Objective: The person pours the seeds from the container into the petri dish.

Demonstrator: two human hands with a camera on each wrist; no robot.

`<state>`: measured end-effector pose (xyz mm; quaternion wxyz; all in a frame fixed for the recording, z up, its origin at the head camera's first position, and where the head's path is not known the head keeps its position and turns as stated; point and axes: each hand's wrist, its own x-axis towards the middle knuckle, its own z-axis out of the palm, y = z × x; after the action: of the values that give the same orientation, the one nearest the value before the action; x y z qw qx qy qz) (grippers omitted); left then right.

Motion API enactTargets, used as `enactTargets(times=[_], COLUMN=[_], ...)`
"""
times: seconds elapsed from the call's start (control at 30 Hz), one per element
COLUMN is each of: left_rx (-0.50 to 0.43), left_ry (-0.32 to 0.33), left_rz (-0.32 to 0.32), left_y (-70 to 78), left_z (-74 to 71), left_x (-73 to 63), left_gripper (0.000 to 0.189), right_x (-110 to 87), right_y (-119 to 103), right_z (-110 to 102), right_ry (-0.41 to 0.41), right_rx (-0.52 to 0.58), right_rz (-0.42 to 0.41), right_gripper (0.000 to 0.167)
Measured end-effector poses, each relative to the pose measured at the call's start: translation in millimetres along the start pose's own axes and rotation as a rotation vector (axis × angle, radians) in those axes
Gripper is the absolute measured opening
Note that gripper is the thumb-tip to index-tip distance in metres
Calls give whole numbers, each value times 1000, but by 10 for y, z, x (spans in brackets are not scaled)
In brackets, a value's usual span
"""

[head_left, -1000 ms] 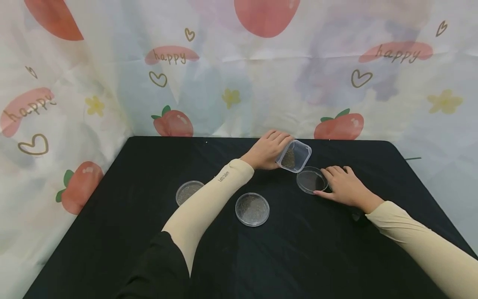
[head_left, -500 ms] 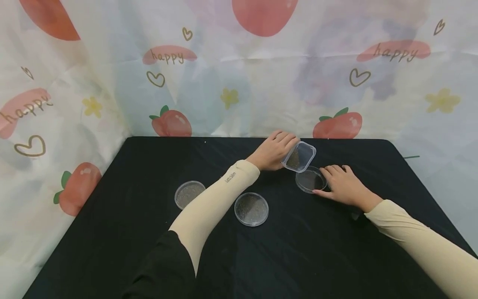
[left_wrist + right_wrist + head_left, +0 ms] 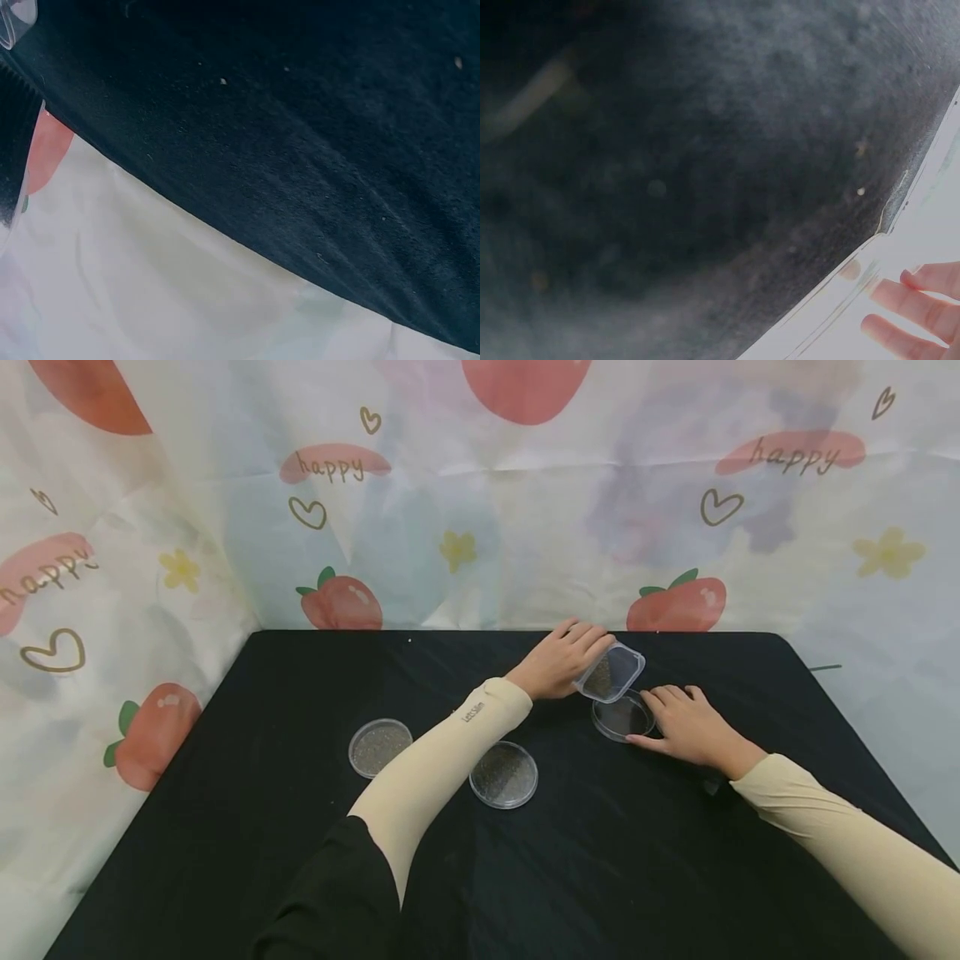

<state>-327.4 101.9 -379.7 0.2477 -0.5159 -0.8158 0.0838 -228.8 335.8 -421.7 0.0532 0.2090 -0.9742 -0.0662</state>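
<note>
In the head view my left hand grips a clear square plastic container by its far left side. Tilted above a round clear petri dish, the container holds grey-brown grains gathered on its left. The container hides the dish's back edge. My right hand holds the dish at its right rim, thumb toward the front and fingers toward the back. Whether grains lie in this dish I cannot tell. Some fingers and a clear plastic edge appear in the right wrist view; whose fingers is unclear.
Two more petri dishes with grey grains stand on the black-covered table: a left dish, partly behind my left sleeve, and a middle dish. A small dark thing lies under my right wrist. A printed curtain hangs behind.
My left hand has moved right with the tilted container, over the dish's back. My right hand stays at the rim. The head view has shifted slightly.
</note>
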Motion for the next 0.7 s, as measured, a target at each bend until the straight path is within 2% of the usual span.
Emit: enactTargets(times=[0.47, 0.7], left_rx=[77, 89], left_ry=[-28, -37], left_rz=[40, 55], left_y=[52, 64], left_z=[-52, -54], left_x=[46, 36], left_gripper=[66, 67], right_x=[22, 22], right_y=[19, 15], right_z=[3, 2], right_ry=[-34, -33], right_rx=[-7, -7], right_rz=[4, 2], right_gripper=[82, 81])
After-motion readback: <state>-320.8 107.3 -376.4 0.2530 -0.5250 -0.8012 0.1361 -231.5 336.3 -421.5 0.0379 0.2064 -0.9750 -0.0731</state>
